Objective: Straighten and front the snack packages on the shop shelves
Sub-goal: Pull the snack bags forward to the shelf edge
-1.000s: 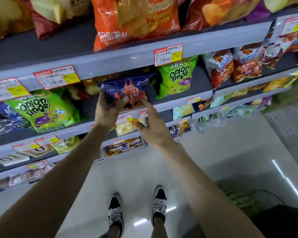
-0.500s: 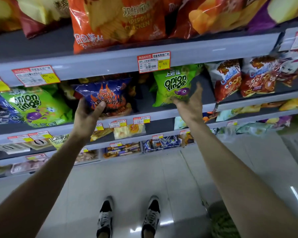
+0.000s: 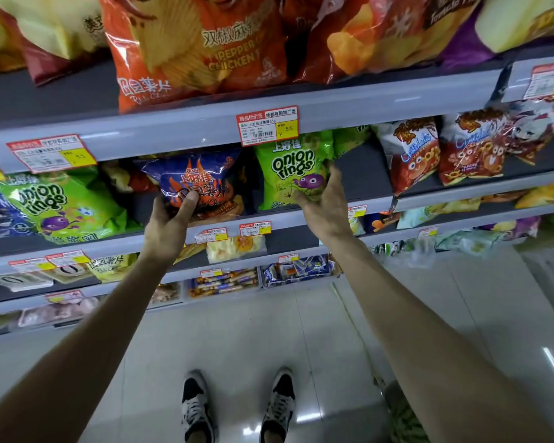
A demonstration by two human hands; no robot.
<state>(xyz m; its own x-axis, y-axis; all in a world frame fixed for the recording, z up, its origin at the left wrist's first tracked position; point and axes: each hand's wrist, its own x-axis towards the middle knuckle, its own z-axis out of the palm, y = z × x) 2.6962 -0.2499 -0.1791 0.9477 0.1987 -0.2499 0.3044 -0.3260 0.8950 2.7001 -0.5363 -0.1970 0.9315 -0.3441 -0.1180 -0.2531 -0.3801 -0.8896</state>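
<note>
A dark blue chip bag with orange flames [image 3: 199, 183] stands on the second shelf [image 3: 368, 174], and my left hand [image 3: 170, 219] grips its lower left corner, thumb across the front. To its right stands a green Onion Rings bag [image 3: 288, 167]. My right hand [image 3: 323, 203] holds that bag's lower right side, thumb on the front and fingers up along its right edge. A second, larger green Onion Rings bag [image 3: 58, 203] lies tilted at the left of the same shelf.
Large orange chip bags [image 3: 192, 49] overhang the top shelf. Red crab-snack bags [image 3: 416, 151] stand at the right. Price tags [image 3: 267, 124] line the grey shelf rails. Lower shelves hold small packets [image 3: 234, 247]. My shoes [image 3: 237, 407] stand on the tiled floor below.
My right hand left the blue bag and moved right to take hold of the middle green Onion Rings bag. My left hand stayed on the blue bag.
</note>
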